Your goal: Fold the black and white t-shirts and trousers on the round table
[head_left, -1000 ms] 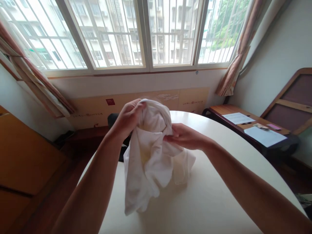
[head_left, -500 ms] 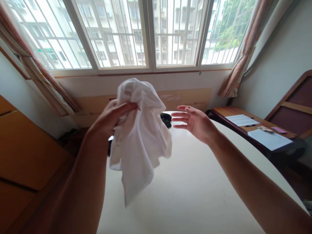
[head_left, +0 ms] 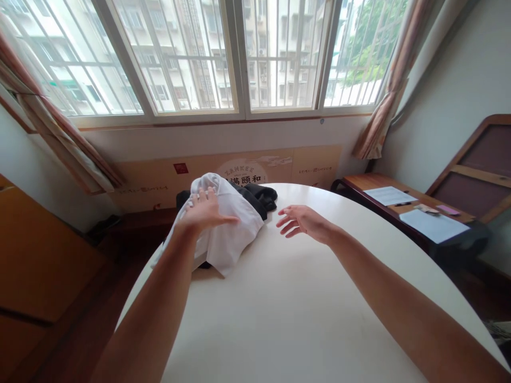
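Note:
A crumpled white cloth lies over black cloth at the far left part of the round white table. My left hand is over the white cloth with its fingers spread, not gripping it; whether the palm touches the fabric is hard to tell. Right of the two cloths, my right hand hovers above the table, fingers apart and slightly bent, holding nothing.
To the right stands a wooden side table with papers and a pen on it. Behind the round table are a printed cardboard panel and a barred window. An orange cabinet is at the left.
The white cloth has gone from my left hand's grip, in the air, down onto the black cloth. My left hand has opened and lowered. My right hand has moved slightly lower.

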Demonstrator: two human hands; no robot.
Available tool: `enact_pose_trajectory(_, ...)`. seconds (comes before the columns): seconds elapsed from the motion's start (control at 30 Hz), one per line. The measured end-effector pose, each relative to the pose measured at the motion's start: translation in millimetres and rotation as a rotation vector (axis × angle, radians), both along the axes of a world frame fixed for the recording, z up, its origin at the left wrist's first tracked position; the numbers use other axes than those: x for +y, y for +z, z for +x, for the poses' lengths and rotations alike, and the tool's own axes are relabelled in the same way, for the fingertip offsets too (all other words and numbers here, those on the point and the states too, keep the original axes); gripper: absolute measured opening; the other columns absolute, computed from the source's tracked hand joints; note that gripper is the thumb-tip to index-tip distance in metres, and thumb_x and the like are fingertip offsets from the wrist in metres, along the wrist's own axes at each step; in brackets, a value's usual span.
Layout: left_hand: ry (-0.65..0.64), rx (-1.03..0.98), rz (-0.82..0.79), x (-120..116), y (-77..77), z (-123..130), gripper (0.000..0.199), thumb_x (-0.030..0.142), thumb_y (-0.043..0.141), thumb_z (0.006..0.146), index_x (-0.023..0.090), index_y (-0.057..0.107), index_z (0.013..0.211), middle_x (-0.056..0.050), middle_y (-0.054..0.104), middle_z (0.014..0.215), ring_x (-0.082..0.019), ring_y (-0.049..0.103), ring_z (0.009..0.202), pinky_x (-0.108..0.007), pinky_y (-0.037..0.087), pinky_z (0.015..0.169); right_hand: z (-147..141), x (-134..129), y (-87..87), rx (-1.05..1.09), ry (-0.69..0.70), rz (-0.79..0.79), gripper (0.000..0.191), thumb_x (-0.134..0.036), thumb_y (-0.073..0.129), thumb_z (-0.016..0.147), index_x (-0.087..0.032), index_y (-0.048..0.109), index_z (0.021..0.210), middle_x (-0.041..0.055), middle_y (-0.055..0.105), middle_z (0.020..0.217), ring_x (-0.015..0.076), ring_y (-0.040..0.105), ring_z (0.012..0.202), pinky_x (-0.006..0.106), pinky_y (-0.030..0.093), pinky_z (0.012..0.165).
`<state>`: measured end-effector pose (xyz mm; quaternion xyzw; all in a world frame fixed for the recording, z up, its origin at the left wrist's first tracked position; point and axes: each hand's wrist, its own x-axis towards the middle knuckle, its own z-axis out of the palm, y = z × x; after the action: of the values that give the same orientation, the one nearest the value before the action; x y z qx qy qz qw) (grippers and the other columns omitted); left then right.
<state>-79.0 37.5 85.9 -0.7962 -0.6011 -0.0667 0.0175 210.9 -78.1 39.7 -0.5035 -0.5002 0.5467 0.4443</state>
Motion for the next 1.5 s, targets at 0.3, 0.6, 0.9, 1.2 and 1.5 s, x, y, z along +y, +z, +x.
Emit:
enact_pose_trajectory(0.3, -0.007, -0.077, 0.116, -13.3, -1.1, 12.8, 0.102, 0.061, 0.068, 0.087, 0.008, 0.027, 0.163, -0.029, 0.018, 0.172, -0.048, 0.013, 0.160, -0.062, 0.016, 0.127, -11.5, -6.7, -25.8, -0.470, -0.025, 0.106, 0.013, -0.027, 0.054, 0.101, -0.018, 0.063, 0.105, 0.0110, 0.075, 0.101, 0.0202, 0.070, 0.083, 0.030, 0.055, 0.069)
enact_pose_trajectory(0.6, -0.665, -0.293, -0.233, -140.6, -69.0, 64.5, 0.020, 0.028, 0.044, 0.099, 0.022, 0.056, 0.085, -0.006, 0.069, 0.087, -0.022, 0.064, 0.080, -0.035, 0.049, 0.075, 1.8, -85.7, -70.8, -0.985, -0.066, 0.589, 0.016, -0.014, 0.048, 0.096, -0.019, 0.064, 0.094, 0.0093, 0.068, 0.093, 0.0257, 0.060, 0.093, 0.041, 0.047, 0.088)
enact_pose_trajectory(0.9, -0.607, -0.188, -0.213, -170.4, -88.8, 78.4, 0.019, 0.029, 0.047, 0.096, 0.024, 0.046, 0.078, -0.007, 0.067, 0.083, -0.024, 0.059, 0.078, -0.039, 0.043, 0.072, -14.3, -108.3, -69.0, -1.186, 0.086, 0.621, 0.022, -0.015, 0.052, 0.092, -0.024, 0.049, 0.073, 0.0032, 0.062, 0.076, 0.0214, 0.051, 0.074, 0.037, 0.036, 0.073)
enact_pose_trajectory(1.2, -0.699, -0.193, -0.239, -167.3, -92.3, 70.3, 0.017, 0.029, 0.049, 0.097, 0.024, 0.048, 0.081, -0.005, 0.065, 0.084, -0.023, 0.059, 0.081, -0.039, 0.043, 0.076, -15.0, -106.6, -73.9, -1.218, 0.097, 0.662, 0.024, -0.017, 0.052, 0.095, -0.024, 0.049, 0.072, 0.0032, 0.063, 0.078, 0.0212, 0.052, 0.075, 0.038, 0.034, 0.073)
enact_pose_trajectory(1.5, -0.736, -0.174, -0.261, -164.1, -92.6, 64.2, 0.014, 0.028, 0.050, 0.098, 0.024, 0.047, 0.084, -0.004, 0.065, 0.088, -0.022, 0.056, 0.081, -0.038, 0.042, 0.077, -17.2, -108.7, -73.3, -1.215, 0.090, 0.619, 0.024, -0.019, 0.051, 0.097, -0.024, 0.046, 0.073, 0.0027, 0.061, 0.079, 0.0217, 0.050, 0.076, 0.038, 0.034, 0.074)
